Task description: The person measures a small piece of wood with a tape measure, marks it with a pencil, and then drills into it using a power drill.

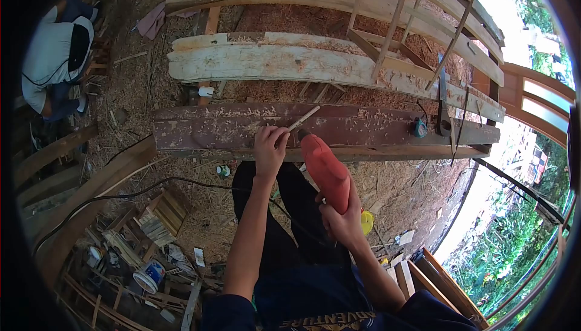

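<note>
My left hand point(270, 147) pinches a thin light wooden stick point(305, 117), which slants up to the right over the brown board point(363, 126). In my right hand point(342, 219) is a red power drill point(327, 167), gripped by its handle, its dark front end pointing up and left beside the stick. Whether the tip touches the stick cannot be made out. Wood chips lie scattered on the board.
A tape measure point(420, 127) and a handsaw point(443, 104) lie on the board's right part. Pale planks point(290, 64) stretch beyond it. Another person point(60, 58) bends at the far left. A black cable point(151, 184) and a bucket point(149, 275) are at lower left.
</note>
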### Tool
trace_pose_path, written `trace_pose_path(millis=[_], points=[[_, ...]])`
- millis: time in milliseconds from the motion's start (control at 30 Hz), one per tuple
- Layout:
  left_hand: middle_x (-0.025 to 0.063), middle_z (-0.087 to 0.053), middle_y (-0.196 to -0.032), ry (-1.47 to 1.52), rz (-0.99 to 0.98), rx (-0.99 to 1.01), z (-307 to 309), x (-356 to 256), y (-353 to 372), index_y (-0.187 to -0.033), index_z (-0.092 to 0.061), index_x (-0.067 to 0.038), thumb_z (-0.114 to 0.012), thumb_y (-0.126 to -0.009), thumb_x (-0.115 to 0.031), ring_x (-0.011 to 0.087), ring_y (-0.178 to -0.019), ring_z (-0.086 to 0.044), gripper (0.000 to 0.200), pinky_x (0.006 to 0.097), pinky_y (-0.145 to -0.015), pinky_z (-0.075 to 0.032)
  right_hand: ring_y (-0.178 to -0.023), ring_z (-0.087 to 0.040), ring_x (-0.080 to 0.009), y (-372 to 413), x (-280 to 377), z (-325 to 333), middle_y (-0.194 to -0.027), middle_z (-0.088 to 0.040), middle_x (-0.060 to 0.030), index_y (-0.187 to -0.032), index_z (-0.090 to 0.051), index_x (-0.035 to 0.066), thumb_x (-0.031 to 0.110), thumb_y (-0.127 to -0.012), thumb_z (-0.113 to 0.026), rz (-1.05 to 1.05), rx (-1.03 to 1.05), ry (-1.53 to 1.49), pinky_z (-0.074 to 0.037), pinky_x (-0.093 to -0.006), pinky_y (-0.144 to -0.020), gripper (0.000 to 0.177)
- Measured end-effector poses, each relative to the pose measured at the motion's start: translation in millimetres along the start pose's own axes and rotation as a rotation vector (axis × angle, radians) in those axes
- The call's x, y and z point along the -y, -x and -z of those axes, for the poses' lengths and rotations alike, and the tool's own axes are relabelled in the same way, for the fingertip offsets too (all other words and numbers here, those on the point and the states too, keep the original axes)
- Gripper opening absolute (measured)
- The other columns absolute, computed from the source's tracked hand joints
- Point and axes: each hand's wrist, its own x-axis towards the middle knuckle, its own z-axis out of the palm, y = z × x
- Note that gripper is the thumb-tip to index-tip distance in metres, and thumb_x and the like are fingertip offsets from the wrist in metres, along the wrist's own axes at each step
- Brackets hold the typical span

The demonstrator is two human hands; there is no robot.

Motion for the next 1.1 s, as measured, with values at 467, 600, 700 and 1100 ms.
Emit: trace_pose_path(millis=[467,600,700,1100], points=[[0.0069,-0.060,-0.096,-0.009,-0.019,-0.021,-1.2,-0.2,0.2,-0.100,-0.071,-0.008,-0.078,-0.090,-0.009,0.0305,-0.092,-0.059,0.012,0.0452,-0.082,-0.050,-0.131,-0.059,-0.0282,-2.2,-5.4,-0.2,-0.141,-0.058,-0.0205,-0.161,-0.031,0.004,-0.002,-0.082,-0.060,0.076,-0.050,0.158,-0.046,-0.0385,-0.109,0.084],[0.0070,-0.061,-0.096,-0.005,-0.006,-0.014,-1.9,1.1,1.2,-0.099,-0.071,-0.008,-0.078,-0.089,-0.009,0.0308,-0.093,-0.059,0.012,0.0452,-0.082,-0.050,-0.137,-0.055,-0.0307,-1.7,14.8,-9.0,-0.146,-0.055,-0.0227,-0.160,-0.032,0.004,-0.002,-0.083,-0.060,0.089,-0.051,0.225,-0.043,-0.0395,-0.113,0.082],[0.0074,-0.061,-0.096,0.009,0.005,-0.023,-2.2,-0.9,0.1,-0.099,-0.071,-0.007,-0.078,-0.089,-0.009,0.0313,-0.094,-0.059,0.012,0.0456,-0.083,-0.050,-0.136,-0.056,-0.0303,-2.2,13.0,-11.8,-0.146,-0.055,-0.0221,-0.160,-0.033,0.004,-0.002,-0.083,-0.060,0.064,-0.070,0.180,-0.043,-0.0391,-0.113,0.081],[0.0085,-0.063,-0.096,0.051,0.037,-0.039,-2.0,-2.0,-0.1,-0.095,-0.070,-0.006,-0.078,-0.089,-0.009,0.0323,-0.095,-0.060,0.011,0.0466,-0.085,-0.050,-0.137,-0.055,-0.0302,-9.1,18.6,-11.4,-0.145,-0.056,-0.0211,-0.158,-0.035,0.005,-0.002,-0.082,-0.058,0.020,-0.052,0.213,-0.041,-0.0395,-0.115,0.080]])
